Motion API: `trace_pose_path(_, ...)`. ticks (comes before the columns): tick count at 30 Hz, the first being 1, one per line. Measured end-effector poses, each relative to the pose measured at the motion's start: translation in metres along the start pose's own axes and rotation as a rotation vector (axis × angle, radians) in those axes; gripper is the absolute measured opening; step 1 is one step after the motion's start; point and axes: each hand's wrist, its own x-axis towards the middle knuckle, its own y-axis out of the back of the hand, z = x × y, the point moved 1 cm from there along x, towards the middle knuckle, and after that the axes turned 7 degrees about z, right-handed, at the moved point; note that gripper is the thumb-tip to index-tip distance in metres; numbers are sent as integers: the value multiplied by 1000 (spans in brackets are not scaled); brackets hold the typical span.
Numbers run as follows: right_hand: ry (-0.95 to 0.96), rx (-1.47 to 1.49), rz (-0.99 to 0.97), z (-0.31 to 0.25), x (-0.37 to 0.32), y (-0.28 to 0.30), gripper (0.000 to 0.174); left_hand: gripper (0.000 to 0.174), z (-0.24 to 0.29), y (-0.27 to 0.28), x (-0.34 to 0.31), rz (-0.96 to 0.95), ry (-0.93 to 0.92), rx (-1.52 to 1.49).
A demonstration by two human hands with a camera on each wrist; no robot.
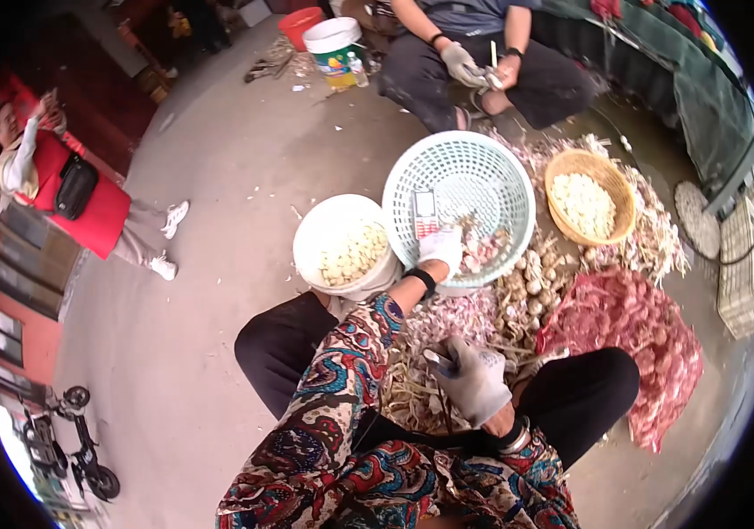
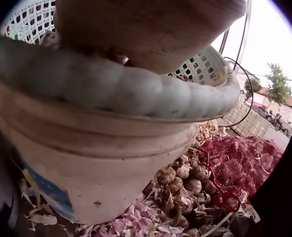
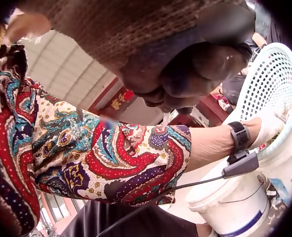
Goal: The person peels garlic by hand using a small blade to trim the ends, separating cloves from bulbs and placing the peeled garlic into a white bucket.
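Note:
My left hand [image 1: 443,249], in a white glove, reaches down into a pale green plastic basket [image 1: 399,167], beside garlic bulbs [image 1: 483,249]; its fingertips are hidden. The left wrist view shows the basket's rim [image 2: 151,91] on a whitish bucket [image 2: 101,173]. My right hand [image 1: 474,379], in a grey-white glove, is low between my knees above garlic stalks and skins. From the right wrist, its dark fingers [image 3: 205,69] appear curled, with a small thin pale piece [image 3: 166,118] poking out below them; I cannot tell what it is.
A white bucket of peeled cloves [image 1: 350,256] stands left of the basket, a tan basket of cloves [image 1: 584,207] to its right. Whole garlic [image 1: 527,286] and a red mesh sack [image 1: 633,344] lie nearer. A gloved person [image 1: 483,62] sits opposite; another person [image 1: 68,185] stands left.

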Motion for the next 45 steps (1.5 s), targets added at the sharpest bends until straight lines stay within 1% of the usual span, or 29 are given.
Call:
trace_pose_path(6,-23,-106,53,-11,1,6,31,35,-4,-22,1,68,-115,-45)
trace_pose_path(8,-124,-44,33,-24,2,13,30,30,-4,-12,-5,114,-191,-164)
trace_pose_path(9,-62,5,134,-26,3,13,28,27,7,4,-8,107,-65,-193)
trace_pose_path(10,-66,-159,139,-15,7,14,24,26,10,22,-13,-13,36,-446)
trace_pose_path(11,-24,-32,338,-22,10,13,22,25,11,41,-21,-136,138,-700)
trace_pose_path(12,-23,-28,490,-20,16,13,23,25,9,48,-29,-96,62,-741)
trace_pose_path(13,-54,148,546,-14,24,16,23,26,10,53,-40,-2,-4,-783)
trace_pose_path(14,-173,104,574,-23,27,25,23,24,5,53,-44,-43,-177,-726)
trace_pose_path(15,-32,107,759,-10,34,20,25,29,8,65,-62,-39,-195,-742)
trace_pose_path(16,-101,-13,742,-1,40,24,28,40,27,133,-96,-434,107,-955)
trace_pose_path(17,-98,-33,751,9,45,22,29,48,19,109,-100,-458,50,-1042)
trace_pose_path(18,-194,-23,626,4,46,26,27,48,27,134,-120,-487,37,-1205)
trace_pose_path(19,-285,-10,500,-3,48,29,26,48,28,163,-138,-526,50,-1002)
trace_pose_path(20,-237,123,480,12,52,18,21,47,8,101,-129,-307,-119,-1093)
trace_pose_path(21,-177,234,514,7,53,9,20,48,-4,84,-128,-263,-144,-1076)
trace_pose_path(23,-112,309,455,2,53,8,14,48,-11,119,-139,-309,-98,-1209)
trace_pose_path(25,-125,493,377,9,59,4,24,42,-18,130,-144,-309,-39,-1302)
trace_pose_path(27,-109,478,358,-29,56,11,20,38,-24,134,-146,-468,146,-1741)
trace_pose_path(28,-87,480,320,-23,60,14,13,33,-52,56,-107,-614,-58,-1839)
trace_pose_path(30,-73,465,360,-62,62,17,10,29,-31,127,-141,-521,107,-1860)
trace_pose_path(33,-33,226,310,-61,77,22,24,28,-29,131,-136,-476,210,-2007)
trace_pose_path(34,-28,85,294,-65,79,25,30,33,-33,126,-131,-506,144,-2028)
trace_pose_path(36,-1,-44,231,-60,92,22,39,33,-41,115,-122,-464,201,-1945)
trace_pose_path(37,6,39,159,-65,91,24,46,34,-45,108,-117,-507,193,-2012)
trace_pose_path(39,-19,-119,67,-67,95,25,48,34,-44,119,-122,-456,199,-1939)
trace_pose_path(41,-48,-71,110,-69,91,23,44,32,-29,148,-136,-402,198,-2032)
trace_pose_path(42,-82,-17,113,-69,90,23,39,30,-19,157,-145,-318,335,-2025)
trace_pose_path(43,-113,40,113,-67,89,23,34,30,-26,145,-140,-330,342,-2020)
trace_pose_path(45,-81,180,91,-61,85,24,32,28,-39,121,-130,-500,103,-2091)
